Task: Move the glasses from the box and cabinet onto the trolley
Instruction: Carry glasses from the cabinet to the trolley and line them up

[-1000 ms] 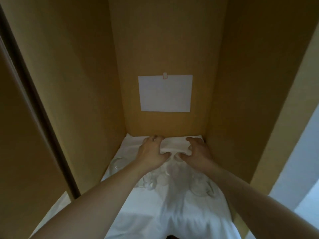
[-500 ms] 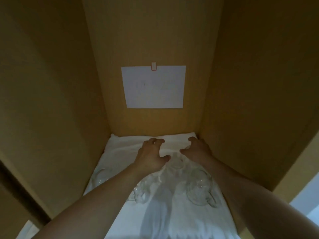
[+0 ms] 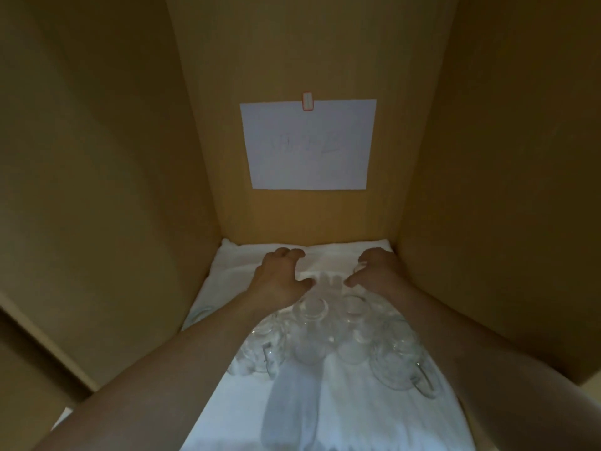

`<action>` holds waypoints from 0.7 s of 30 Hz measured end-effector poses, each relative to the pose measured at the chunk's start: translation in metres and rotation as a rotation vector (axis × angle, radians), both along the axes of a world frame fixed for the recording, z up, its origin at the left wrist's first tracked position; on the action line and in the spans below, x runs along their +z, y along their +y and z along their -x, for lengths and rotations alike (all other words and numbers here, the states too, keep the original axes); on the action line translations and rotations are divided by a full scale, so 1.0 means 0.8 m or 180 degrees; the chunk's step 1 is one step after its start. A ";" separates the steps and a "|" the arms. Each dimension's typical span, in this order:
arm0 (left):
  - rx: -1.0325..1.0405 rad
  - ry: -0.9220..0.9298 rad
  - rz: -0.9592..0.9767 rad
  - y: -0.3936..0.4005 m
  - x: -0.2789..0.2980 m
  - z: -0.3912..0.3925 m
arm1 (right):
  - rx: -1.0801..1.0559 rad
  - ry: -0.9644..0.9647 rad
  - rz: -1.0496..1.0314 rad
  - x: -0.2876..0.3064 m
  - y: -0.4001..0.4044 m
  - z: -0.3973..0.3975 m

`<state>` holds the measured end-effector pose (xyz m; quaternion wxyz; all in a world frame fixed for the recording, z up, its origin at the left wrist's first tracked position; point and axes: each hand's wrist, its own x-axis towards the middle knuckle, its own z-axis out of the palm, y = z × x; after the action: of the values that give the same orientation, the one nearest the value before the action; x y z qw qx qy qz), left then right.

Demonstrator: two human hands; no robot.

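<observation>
Several clear glasses stand on a white cloth on the cabinet shelf. A handled mug is at the front right, another glass at the front left, and tumblers are in the middle. Both my arms reach over them to the back row. My left hand curls its fingers and thumb round a clear glass that hardly shows. My right hand grips a glass by the right wall. One more glass stands between the hands. No trolley or box is in view.
The cabinet is narrow, with tan side walls close on both sides. A white paper sheet is clipped to the back wall. A door edge shows at the lower left.
The view has moved closer into the cabinet and more glasses show in front. Both hands have stayed at the back of the shelf, slightly wider apart.
</observation>
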<state>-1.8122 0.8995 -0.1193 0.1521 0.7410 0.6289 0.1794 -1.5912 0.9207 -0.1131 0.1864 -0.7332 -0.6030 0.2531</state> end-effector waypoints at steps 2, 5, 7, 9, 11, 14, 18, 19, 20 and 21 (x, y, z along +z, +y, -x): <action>0.0054 0.0021 0.0022 -0.004 0.005 0.014 | -0.0033 0.0031 -0.0284 0.005 0.002 0.012; 0.0191 0.0176 0.0089 -0.015 0.010 0.041 | 0.0030 0.0254 -0.0619 0.015 0.007 0.037; 0.0432 0.0404 0.0121 -0.022 0.012 0.063 | 0.0126 0.0403 -0.0763 0.021 0.009 0.056; 0.0703 0.0615 0.0233 -0.029 0.011 0.086 | 0.0241 0.0506 -0.0895 0.026 0.009 0.075; 0.0943 0.0706 0.0416 -0.034 0.006 0.106 | 0.0298 0.0661 -0.0946 0.029 0.008 0.094; 0.1238 0.0704 0.0538 -0.043 -0.006 0.133 | 0.0368 0.0914 -0.0930 0.031 0.002 0.119; 0.1303 0.0709 0.0871 -0.044 -0.030 0.158 | 0.0329 0.1195 -0.0879 0.028 -0.001 0.143; 0.1348 0.0599 0.1024 -0.043 -0.036 0.161 | 0.0335 0.1237 -0.0876 0.027 0.000 0.148; 0.1413 0.0446 0.1197 -0.043 -0.040 0.162 | 0.0345 0.1271 -0.0865 0.026 0.002 0.151; 0.1498 0.0270 0.1389 -0.043 -0.043 0.160 | 0.0359 0.1299 -0.0857 0.025 0.004 0.154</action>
<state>-1.9400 0.8648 -0.1535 0.2353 0.5320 0.8124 0.0395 -1.7141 0.9236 -0.0934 0.3860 -0.6006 -0.6211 0.3233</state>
